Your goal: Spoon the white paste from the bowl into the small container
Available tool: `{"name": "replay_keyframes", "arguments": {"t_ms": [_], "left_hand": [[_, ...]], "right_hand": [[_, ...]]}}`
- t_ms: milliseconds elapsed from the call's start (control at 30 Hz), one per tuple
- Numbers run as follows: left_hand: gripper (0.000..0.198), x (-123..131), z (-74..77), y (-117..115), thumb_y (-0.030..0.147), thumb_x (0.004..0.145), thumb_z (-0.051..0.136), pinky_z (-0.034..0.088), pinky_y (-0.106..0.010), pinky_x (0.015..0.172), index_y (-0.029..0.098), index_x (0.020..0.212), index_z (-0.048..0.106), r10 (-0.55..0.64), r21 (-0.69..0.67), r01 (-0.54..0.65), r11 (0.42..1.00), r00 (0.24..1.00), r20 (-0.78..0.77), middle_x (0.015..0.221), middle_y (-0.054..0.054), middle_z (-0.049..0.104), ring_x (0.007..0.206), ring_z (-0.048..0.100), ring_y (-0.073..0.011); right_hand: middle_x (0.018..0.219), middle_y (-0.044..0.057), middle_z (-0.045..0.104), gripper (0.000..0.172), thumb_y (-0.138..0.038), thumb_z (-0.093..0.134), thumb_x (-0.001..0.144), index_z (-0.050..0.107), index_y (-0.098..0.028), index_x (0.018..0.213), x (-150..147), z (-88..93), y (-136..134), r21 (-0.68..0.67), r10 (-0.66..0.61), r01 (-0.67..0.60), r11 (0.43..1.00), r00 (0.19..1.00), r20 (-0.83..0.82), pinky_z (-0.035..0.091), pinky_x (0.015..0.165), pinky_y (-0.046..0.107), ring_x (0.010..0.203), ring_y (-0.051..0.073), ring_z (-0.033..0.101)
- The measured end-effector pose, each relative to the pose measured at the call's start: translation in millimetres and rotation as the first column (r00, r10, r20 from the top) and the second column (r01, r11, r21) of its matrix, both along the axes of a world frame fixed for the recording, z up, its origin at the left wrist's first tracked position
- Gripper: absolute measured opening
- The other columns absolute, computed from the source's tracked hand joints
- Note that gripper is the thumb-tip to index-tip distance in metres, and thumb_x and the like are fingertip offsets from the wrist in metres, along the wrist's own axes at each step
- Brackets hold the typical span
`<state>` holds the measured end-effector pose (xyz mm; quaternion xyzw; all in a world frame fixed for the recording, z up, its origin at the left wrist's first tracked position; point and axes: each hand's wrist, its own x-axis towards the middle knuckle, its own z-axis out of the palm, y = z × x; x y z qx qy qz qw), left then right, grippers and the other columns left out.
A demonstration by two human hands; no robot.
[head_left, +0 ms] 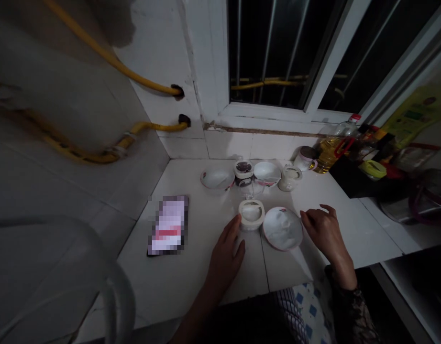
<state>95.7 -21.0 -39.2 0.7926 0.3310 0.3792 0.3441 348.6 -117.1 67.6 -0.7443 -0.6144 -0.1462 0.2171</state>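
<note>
Yellow flexible hose (116, 64) runs along the white wall at far left and enters it through a dark hole. On the white tiled counter (206, 272) lies a black-edged smartphone (168, 225), its screen pixelated. Behind it sits a shallow white bowl (217, 177), then a jar of dark contents (244, 172), with a small clear glass (251, 188) just in front of it. A deeper white bowl (266, 173) and a cream ceramic cup (290, 177) follow, with a white mug (304, 158) behind them and a plastic bottle of golden oil (326, 153) against the wall.

At the front, the left hand (226, 255) curves against a round white tub (251, 214), fingertips touching its near side; whether it grips, I cannot tell. Just beside the tub rests a round white dish heaped with white powder (282, 228). The right hand (324, 234) stands open beside the dish's right rim, fingers apart.
</note>
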Motion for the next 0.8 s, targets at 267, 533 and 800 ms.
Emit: {"name": "replay_keyframes", "arguments": {"t_ms": [267,533,800], "left_hand": [[0.064,0.4,-0.9,-0.1,0.017,0.091,0.047,0.055,-0.039,0.098,0.031,0.151,0.030,0.005,-0.012,-0.005,1.000,1.000,-0.008,0.150,-0.009,0.046,0.129,0.056,-0.0235],[0.066,0.4,-0.4,-0.4,0.016,0.090,0.049,0.055,-0.041,0.098,0.030,0.152,0.031,0.015,-0.009,-0.015,1.000,1.000,-0.014,0.149,-0.010,0.047,0.130,0.055,-0.0246],[0.066,0.3,-0.6,-0.3,0.016,0.090,0.049,0.056,-0.039,0.098,0.032,0.152,0.030,0.008,0.025,-0.008,1.000,1.000,-0.006,0.149,-0.009,0.048,0.128,0.057,-0.0233]], "right_hand": [[0.051,-0.003,0.057,0.042,-0.034,0.040,0.098,0.046,-0.022,0.058,-6.3,-15.4,5.5,-0.150,0.039,-0.051,0.987,0.996,-0.080,0.035,0.099,0.044,0.052,0.014,0.055],[0.050,-0.006,0.047,0.045,-0.042,0.038,0.098,0.041,-0.021,0.058,-20.2,-21.5,15.5,-0.075,0.054,-0.080,0.994,0.952,-0.301,0.038,0.100,0.042,0.048,0.010,0.047],[0.047,-0.008,0.037,0.050,-0.051,0.037,0.096,0.042,-0.022,0.055,-8.7,-25.1,4.1,-0.005,-0.036,0.036,0.999,0.926,-0.375,0.043,0.096,0.039,0.045,0.010,0.040]]}}
